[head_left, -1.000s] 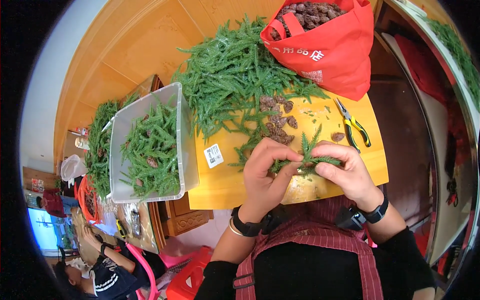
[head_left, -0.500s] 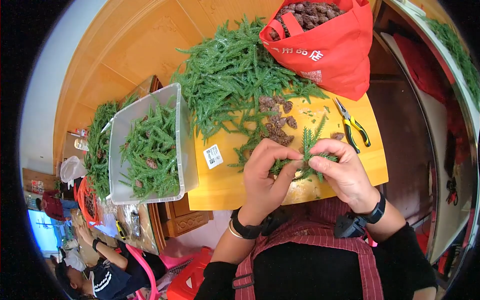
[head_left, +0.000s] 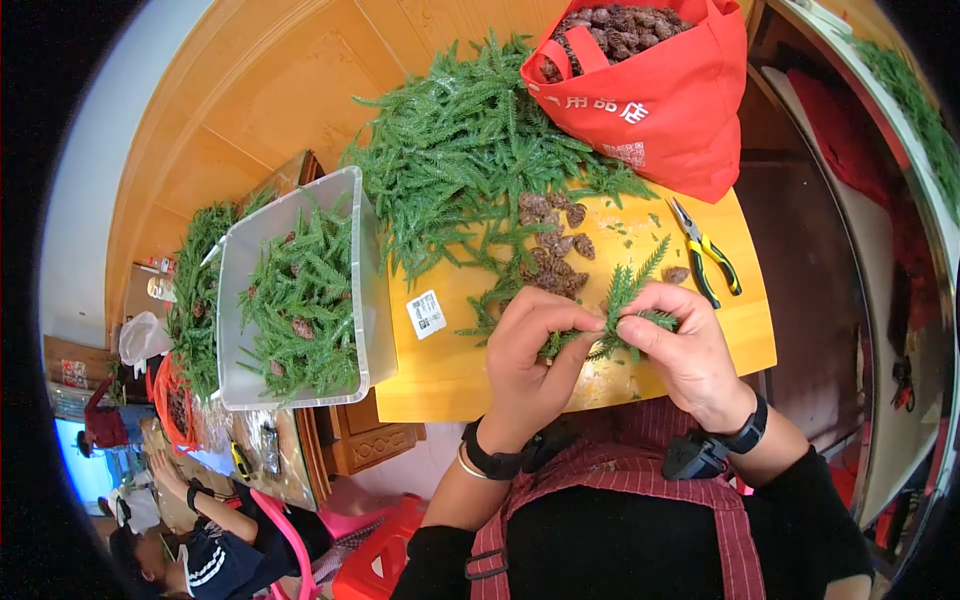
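Above the near edge of the yellow table (head_left: 460,385), both my hands pinch one green artificial pine sprig (head_left: 628,290). My left hand (head_left: 535,345) has thumb and forefinger closed on its middle. Thumb and fingers of my right hand (head_left: 685,345) grip it from the other side. The sprig's tips spread out above and below the fingers; whatever lies between the fingertips is hidden. Just beyond my hands lies a cluster of brown pine cones (head_left: 555,265). A single pine cone (head_left: 676,274) rests close to my right hand.
Pliers (head_left: 708,255) with yellow-black handles lie at right. Behind stand a heap of green sprigs (head_left: 470,150) and a red bag (head_left: 650,110) of pine cones. A clear plastic bin (head_left: 365,300) of sprigs stands left, near a white label (head_left: 426,314). Another person (head_left: 215,535) sits lower left.
The sprig has tilted, its upper tip swinging to the right. Both hands keep their pinch on it and have barely moved.
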